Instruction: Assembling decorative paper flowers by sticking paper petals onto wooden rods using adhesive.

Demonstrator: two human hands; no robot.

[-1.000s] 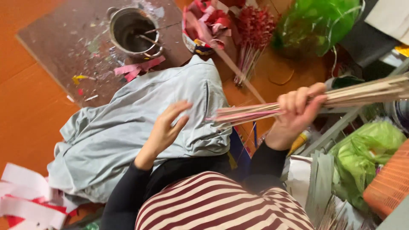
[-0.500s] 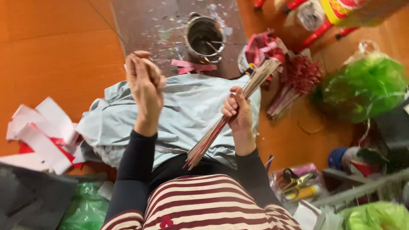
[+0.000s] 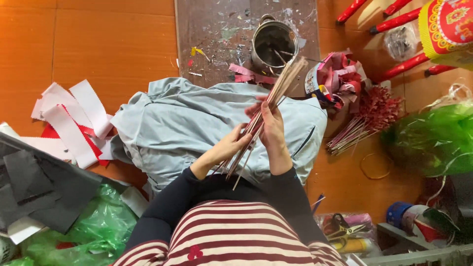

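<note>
Left hand (image 3: 229, 148) dropped from raised to join bundle of thin sticks (image 3: 268, 106) | right hand (image 3: 271, 128) fingers closed round sticks mid-length, left fingers pinching lower ends | bundle over lap, long axis slanting, tips toward metal pot (image 3: 273, 44)

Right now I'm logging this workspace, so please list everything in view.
thin sticks: one bundle, pale tan, held over the lap
cloth: one, light blue-grey, across the lap
metal pot: one, grey, on the stained board
paper strips: several, white and red, floor at left
plastic bag: one, green, at right
scissors: one pair, dark handles, lower right
left hand: on the bundle's lower part
right hand: gripping the bundle
</note>
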